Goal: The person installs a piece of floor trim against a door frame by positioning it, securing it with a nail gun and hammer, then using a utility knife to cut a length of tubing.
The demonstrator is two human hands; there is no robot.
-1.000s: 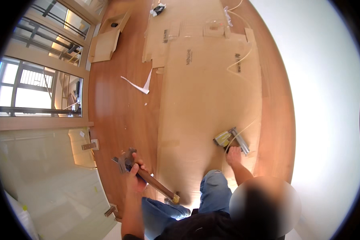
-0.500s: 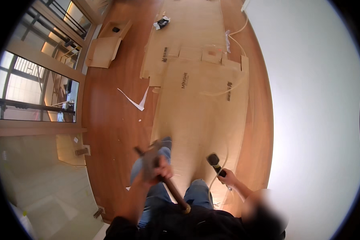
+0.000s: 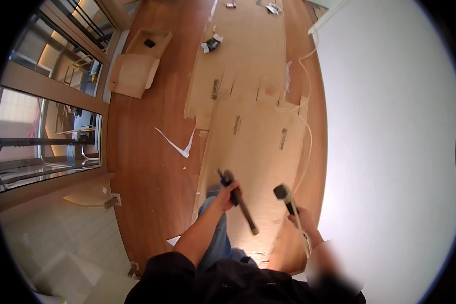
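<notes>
My left hand is closed round a brown, stick-like tool handle with a yellowish end pointing down and to the right. A narrow dark tool with some blue on it sticks out of the same grip; its kind is too blurred to tell. To the right, my right hand grips a handheld tool with a squarish black head and a black handle. A pale cord runs down to that hand and along the forearm. Both hands are above the cardboard sheets.
An opened cardboard box lies at the far left with a small black object inside. White paper strips and a black-and-white bundle lie about. Glass panels line the left; a white wall stands at right.
My left hand has moved right and forward with its tools. The right hand has shifted slightly right with the black-headed tool. The view has swung, so the cardboard appears lower.
</notes>
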